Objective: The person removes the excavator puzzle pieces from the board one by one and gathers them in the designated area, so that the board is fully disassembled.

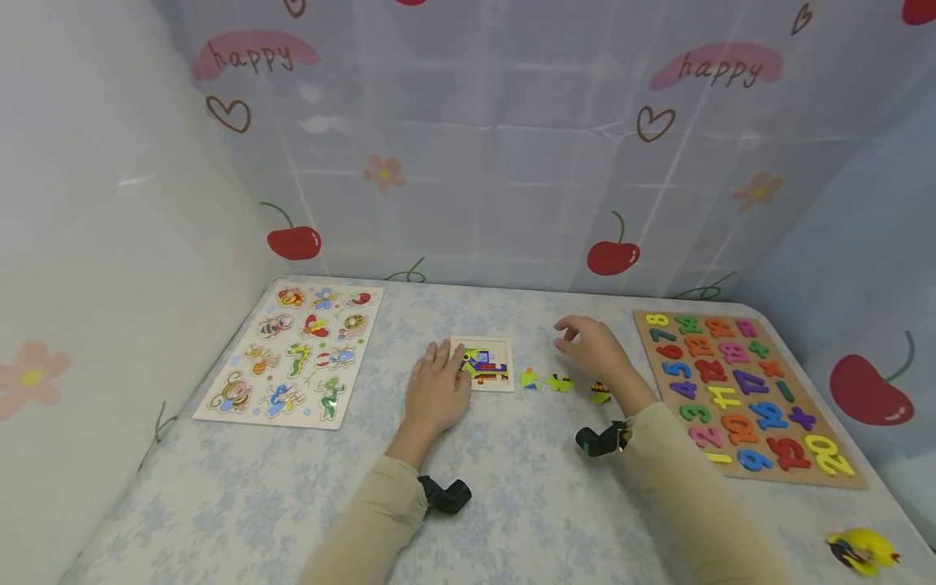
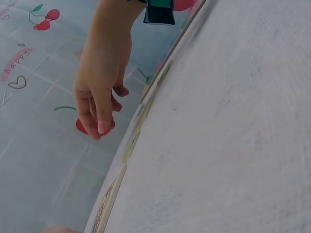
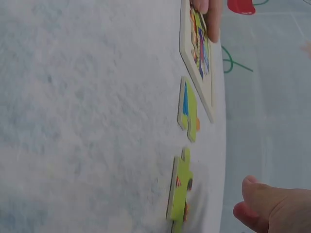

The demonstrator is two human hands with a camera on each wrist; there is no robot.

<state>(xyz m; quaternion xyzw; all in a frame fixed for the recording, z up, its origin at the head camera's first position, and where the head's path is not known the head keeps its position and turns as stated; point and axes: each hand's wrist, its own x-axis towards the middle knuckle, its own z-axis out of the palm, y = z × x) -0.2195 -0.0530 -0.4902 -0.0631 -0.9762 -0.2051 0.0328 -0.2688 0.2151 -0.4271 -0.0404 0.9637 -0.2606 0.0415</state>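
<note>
Near the middle of the worktop (image 1: pixel 504 520) lies a small puzzle tray (image 1: pixel 486 344), just to the right of the left hand (image 1: pixel 437 390) and partly under its fingers. Pieces of a colourful picture sit inside it. From its right side, three loose pieces run in a rough row: a green and blue one (image 1: pixel 530 379) nearest the tray, a green one (image 1: pixel 560 383) next, and a darker patterned one (image 1: pixel 600 394) furthest off, close by the right forearm. The right hand (image 1: pixel 594 349) is beyond this row and well apart from the tray, raised above the worktop.

The left hand lies palm down, its fingers extended and close together, resting over the tray's left side; it grips nothing. The right hand is loosely bent, with a gap between thumb and forefinger in the head view. Nothing shows in its grasp, and it touches none of the pieces. In the left wrist view its fingers hang downward, relaxed.

To the left of the tray lies a white board (image 1: pixel 310 412) with insect shapes; to the right of the right hand, a brown board (image 1: pixel 812 480) of coloured numbers. At the near right corner is a yellow toy (image 1: pixel 864 548).
</note>
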